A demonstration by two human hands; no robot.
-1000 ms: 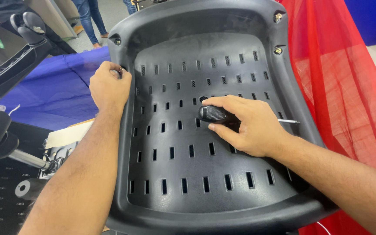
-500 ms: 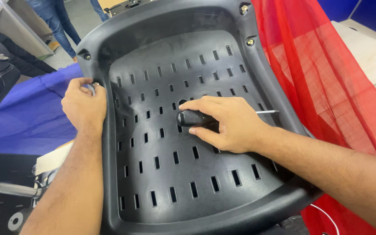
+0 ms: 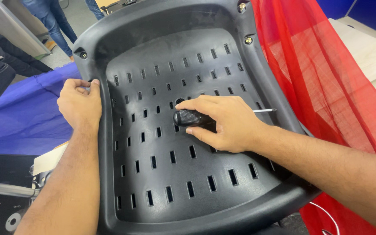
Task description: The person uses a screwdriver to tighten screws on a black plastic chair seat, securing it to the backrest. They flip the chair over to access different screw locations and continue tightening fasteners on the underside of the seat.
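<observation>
Left hand (image 3: 80,106) clamps rim of slotted black seat shell (image 3: 162,182), right hand (image 3: 225,124) closed around screwdriver (image 3: 191,118) lying across shell's middle; keep shell braced, shaft clear of slots.

No packages, labels, signs or screens anywhere in the head view.

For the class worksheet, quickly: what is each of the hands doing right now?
Left hand: closed, gripping the left rim of the black slotted seat shell.
Right hand: closed around a black-handled screwdriver lying across the shell.
</observation>
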